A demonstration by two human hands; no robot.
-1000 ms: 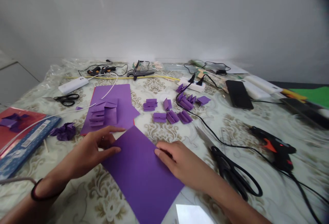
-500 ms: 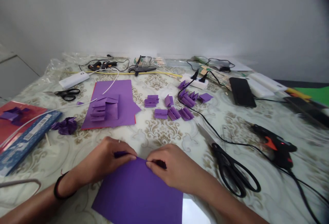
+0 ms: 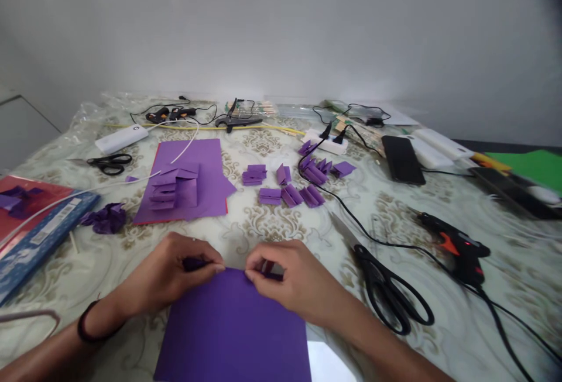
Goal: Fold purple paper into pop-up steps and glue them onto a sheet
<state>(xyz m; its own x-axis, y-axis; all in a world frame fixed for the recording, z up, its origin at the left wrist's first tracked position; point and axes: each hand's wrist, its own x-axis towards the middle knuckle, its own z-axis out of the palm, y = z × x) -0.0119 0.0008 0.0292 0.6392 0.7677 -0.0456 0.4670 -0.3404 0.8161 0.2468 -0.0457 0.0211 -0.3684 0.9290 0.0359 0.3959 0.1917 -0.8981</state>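
A purple sheet (image 3: pixel 237 326) lies in front of me at the bottom centre. My left hand (image 3: pixel 182 265) pinches its far edge on the left side, thumb against fingers. Just to the right, my right hand (image 3: pixel 285 271) pinches the same edge, with a small gap between the two hands. Small folded purple pieces (image 3: pixel 270 196) sit beyond my hands. A stack of purple paper (image 3: pixel 211 159), with a red edge showing beneath, holds more folded pieces at centre left.
Large black scissors (image 3: pixel 386 288) lie right of my right hand, with a glue gun (image 3: pixel 456 247) and its cable beyond. Smaller scissors (image 3: pixel 109 163), crumpled purple paper (image 3: pixel 105 218) and a blue packet (image 3: pixel 44 241) are on the left. A phone (image 3: pixel 403 159) lies at the back right.
The purple sheet has turned so that its far edge lies more level. Both hands still pinch that edge, slightly farther left in view. The whole scene has shifted a little left.
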